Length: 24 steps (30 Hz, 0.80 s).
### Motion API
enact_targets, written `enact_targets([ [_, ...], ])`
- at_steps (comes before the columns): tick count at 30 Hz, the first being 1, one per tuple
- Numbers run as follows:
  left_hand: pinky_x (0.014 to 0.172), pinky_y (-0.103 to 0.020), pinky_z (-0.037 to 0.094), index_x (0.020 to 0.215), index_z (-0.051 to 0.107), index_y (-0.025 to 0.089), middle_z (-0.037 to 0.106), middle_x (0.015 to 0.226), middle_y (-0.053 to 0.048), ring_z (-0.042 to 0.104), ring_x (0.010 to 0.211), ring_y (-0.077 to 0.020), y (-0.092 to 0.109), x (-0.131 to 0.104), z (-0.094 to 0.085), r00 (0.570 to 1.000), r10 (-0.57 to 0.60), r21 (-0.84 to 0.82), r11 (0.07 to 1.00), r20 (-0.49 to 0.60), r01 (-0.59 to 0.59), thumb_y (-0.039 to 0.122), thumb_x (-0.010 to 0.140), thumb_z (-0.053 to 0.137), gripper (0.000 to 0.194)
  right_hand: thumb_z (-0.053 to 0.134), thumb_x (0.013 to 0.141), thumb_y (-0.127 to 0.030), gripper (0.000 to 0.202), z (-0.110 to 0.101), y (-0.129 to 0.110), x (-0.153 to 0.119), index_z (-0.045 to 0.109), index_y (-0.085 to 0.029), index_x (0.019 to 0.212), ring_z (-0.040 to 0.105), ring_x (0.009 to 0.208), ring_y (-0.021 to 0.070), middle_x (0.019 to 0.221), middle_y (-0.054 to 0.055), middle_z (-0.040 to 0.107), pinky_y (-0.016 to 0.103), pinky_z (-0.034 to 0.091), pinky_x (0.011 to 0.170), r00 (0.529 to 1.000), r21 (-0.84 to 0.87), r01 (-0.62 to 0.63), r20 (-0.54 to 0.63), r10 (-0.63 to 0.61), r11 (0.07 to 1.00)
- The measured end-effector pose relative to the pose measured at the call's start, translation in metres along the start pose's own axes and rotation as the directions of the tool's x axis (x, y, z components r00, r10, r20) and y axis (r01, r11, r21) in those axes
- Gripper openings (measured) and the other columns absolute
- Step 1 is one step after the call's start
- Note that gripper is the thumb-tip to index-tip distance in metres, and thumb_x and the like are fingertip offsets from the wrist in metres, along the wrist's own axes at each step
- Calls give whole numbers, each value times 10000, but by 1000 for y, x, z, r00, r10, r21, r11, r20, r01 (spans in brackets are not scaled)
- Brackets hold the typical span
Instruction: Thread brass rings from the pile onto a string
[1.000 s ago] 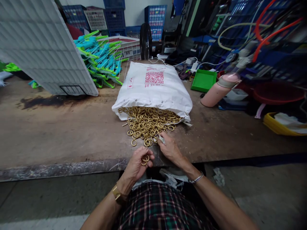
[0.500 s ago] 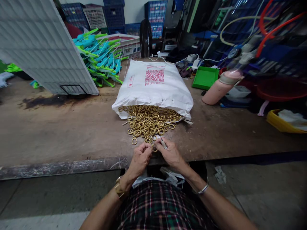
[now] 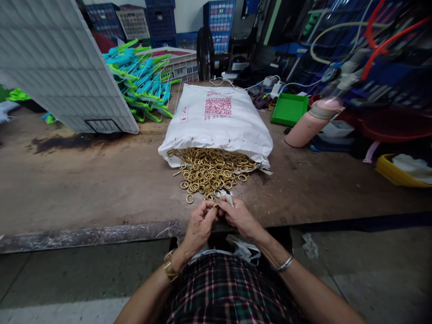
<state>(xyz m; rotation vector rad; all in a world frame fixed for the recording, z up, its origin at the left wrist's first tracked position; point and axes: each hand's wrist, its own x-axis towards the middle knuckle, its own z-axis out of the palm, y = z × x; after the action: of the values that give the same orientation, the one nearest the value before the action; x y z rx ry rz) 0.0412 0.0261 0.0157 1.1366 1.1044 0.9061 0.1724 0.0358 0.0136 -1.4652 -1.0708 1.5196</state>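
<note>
At the table's front edge, my left hand [image 3: 200, 222] is closed, pinching a brass ring [image 3: 215, 205] between thumb and fingertips. My right hand [image 3: 240, 217] meets it from the other side, its thumb close against the ring. A small flat pale tool with a dark tip [image 3: 229, 199] sticks up from my right fingers; its exact kind cannot be made out. Just beyond my hands, a heap of brass rings [image 3: 209, 173] spills from the open mouth of a white woven sack [image 3: 216, 121] lying on its side.
The brown worktable [image 3: 84, 189] carries a leaning white corrugated panel [image 3: 74, 67] and blue-green plastic pieces [image 3: 145, 85] at the left. To the right are a green tray [image 3: 289, 109], a pink bottle [image 3: 307, 128] and a yellow basket [image 3: 398, 173]. A white cable runs behind the sack.
The ring between my hands has turned from showing its open face to nearly edge-on. My right fingers have curled in closer, and the small tool has tilted more upright.
</note>
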Motion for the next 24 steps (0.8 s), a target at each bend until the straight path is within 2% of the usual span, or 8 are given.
enact_targets([
  [3, 431, -180, 255, 716, 533, 157, 412, 491, 67, 308, 412, -48, -3, 2, -3, 999, -31, -19, 999, 41, 31, 414, 788, 503, 269, 508, 724, -374, 211, -1, 0, 2, 492, -180, 643, 372, 481, 71, 537, -54, 437, 195, 311, 464, 984, -227, 150, -63, -168, 962],
  [5, 401, -177, 220, 695, 502, 162, 384, 475, 76, 282, 392, -43, -6, 3, -4, 995, -64, -60, 996, 73, 68, 435, 780, 505, 287, 488, 732, -358, 199, -1, 0, 3, 504, -178, 647, 401, 545, 89, 570, -42, 452, 212, 345, 534, 967, -325, 212, -64, -245, 922],
  [10, 376, -165, 210, 728, 482, 169, 447, 532, 68, 300, 383, -30, -9, 3, -5, 981, -146, -187, 968, 125, 168, 446, 754, 543, 284, 447, 764, -358, 208, -2, 2, 3, 504, -182, 669, 405, 550, 99, 574, -40, 448, 215, 345, 539, 964, -362, 250, 4, -267, 898],
  [13, 368, -159, 199, 747, 478, 171, 453, 555, 67, 301, 387, -27, -8, 1, -5, 980, -152, -248, 952, 127, 180, 443, 745, 559, 284, 407, 787, -329, 210, -4, 2, 4, 498, -184, 667, 439, 553, 103, 578, -28, 484, 213, 356, 551, 963, -342, 257, 13, -268, 904],
  [15, 366, -158, 198, 752, 473, 174, 461, 572, 65, 300, 389, -25, -7, 1, -5, 982, -145, -279, 945, 122, 174, 441, 745, 562, 282, 383, 799, -303, 212, -5, 4, 3, 491, -185, 660, 448, 548, 107, 577, -18, 497, 215, 351, 553, 958, -409, 262, 4, -285, 874],
  [19, 368, -158, 198, 745, 474, 171, 464, 583, 60, 297, 391, -23, -7, 2, -5, 991, -110, -268, 955, 78, 127, 447, 758, 548, 286, 376, 782, -193, 149, -7, 8, -2, 516, -186, 729, 439, 537, 112, 598, -6, 518, 217, 312, 539, 926, -646, 338, 96, -366, 685],
  [22, 376, -159, 206, 737, 475, 168, 444, 565, 61, 296, 399, -27, -6, 3, -5, 995, -86, -222, 970, 54, 96, 460, 765, 533, 300, 383, 746, -123, 176, -7, 11, -5, 541, -184, 794, 461, 553, 119, 634, 11, 563, 225, 288, 546, 909, -755, 371, 175, -378, 542],
  [24, 388, -162, 216, 733, 471, 168, 422, 551, 63, 292, 408, -32, -7, 3, -5, 996, -71, -175, 981, 48, 79, 469, 769, 523, 308, 385, 741, -113, 202, -6, 12, -6, 551, -183, 832, 479, 570, 126, 650, 19, 586, 230, 276, 550, 909, -799, 366, 196, -369, 477],
])
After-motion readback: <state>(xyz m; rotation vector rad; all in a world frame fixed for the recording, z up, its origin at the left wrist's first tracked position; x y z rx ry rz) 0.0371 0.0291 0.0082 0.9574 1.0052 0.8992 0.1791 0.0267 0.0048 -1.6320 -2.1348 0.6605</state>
